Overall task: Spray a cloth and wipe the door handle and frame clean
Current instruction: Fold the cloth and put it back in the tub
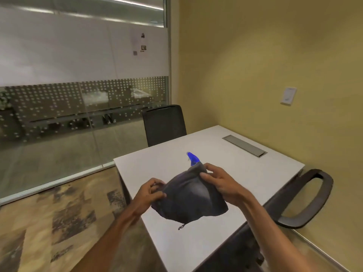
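- The left hand [152,190] is curled nearly closed, its fingers and thumb pinching the left edge of a dark grey cloth [189,197].
- The right hand [218,180] grips the cloth's upper right part, thumb laid across the front of the fabric and fingers folded over the top edge.
- The cloth hangs stretched between the two hands, held up in the air above the near part of the white table [245,173]; its lower edge sags loose, and a small loop or tag dangles from the bottom hem.
- A blue spray bottle top [193,158] pokes out just behind the cloth's upper edge, near the right hand's fingers; the body of the bottle is hidden by the cloth, so it probably stands on the table, though that cannot be seen for certain.
- Both forearms reach in from the bottom of the view, bare of sleeves.
- A grey metal cable hatch [244,146] is set flush in the table's far right part.
- A dark chair [164,124] stands at the table's far side, and the curved armrest [308,197] of another shows at the right edge of the table.
- A frosted glass partition [78,75] runs along the left, with a yellow wall [265,55] at the right carrying a white wall switch [288,95].
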Motion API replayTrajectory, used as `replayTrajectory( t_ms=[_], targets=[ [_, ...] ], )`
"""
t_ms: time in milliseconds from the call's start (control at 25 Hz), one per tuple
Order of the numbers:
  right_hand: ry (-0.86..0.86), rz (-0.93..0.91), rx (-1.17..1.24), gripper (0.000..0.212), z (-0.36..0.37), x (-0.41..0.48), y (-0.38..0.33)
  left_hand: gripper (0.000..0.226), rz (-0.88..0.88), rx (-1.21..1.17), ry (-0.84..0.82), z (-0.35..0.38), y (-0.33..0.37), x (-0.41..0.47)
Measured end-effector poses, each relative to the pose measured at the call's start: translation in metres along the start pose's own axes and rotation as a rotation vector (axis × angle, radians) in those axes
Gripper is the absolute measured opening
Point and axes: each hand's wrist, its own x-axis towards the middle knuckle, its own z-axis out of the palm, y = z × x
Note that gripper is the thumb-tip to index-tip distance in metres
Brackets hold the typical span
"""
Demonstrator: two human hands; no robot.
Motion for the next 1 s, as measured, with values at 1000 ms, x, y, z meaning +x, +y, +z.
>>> replayTrajectory(
  t_ms=[1000],
  targets=[
    [-0.182, 0.253, 0.377, 0.039, -0.064, 0.131, 0.134, 0.081, -0.287, -0.277, 0.507, 0.055, -0.023, 0.118]
  ],
)
